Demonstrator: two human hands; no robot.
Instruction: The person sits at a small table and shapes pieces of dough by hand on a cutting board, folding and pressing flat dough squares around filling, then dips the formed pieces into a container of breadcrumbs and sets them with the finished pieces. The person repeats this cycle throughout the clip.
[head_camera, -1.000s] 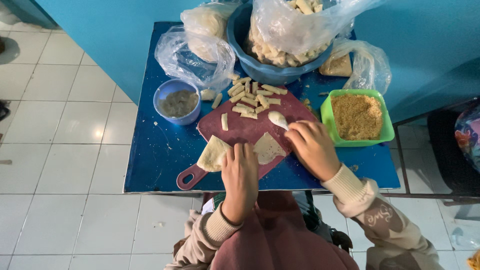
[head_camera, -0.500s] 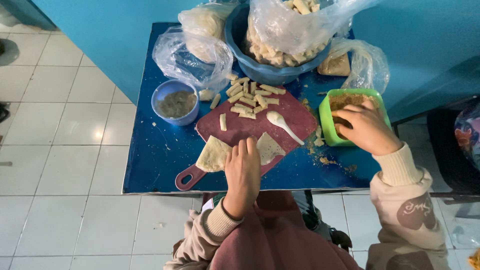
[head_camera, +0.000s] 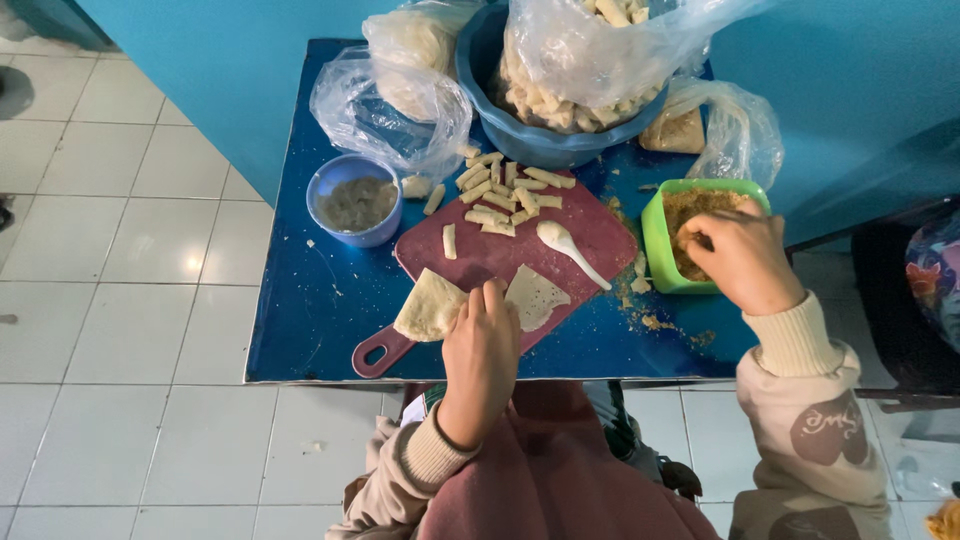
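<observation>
Blue tabletop (head_camera: 320, 300) over white floor tiles, dough work under way.
Left hand (head_camera: 482, 350) lies flat, fingers extended, on the red cutting board (head_camera: 500, 255), gripping nothing, between two dough sheets (head_camera: 430, 306). Right hand (head_camera: 742, 255) dips curled fingers into the green crumb container (head_camera: 655, 235); grip unclear.

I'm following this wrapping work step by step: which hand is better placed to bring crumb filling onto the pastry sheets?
The right hand: its fingers are already in the green tub of crumbs, while the left hand rests on the pastry sheets on the cutting board.
</observation>
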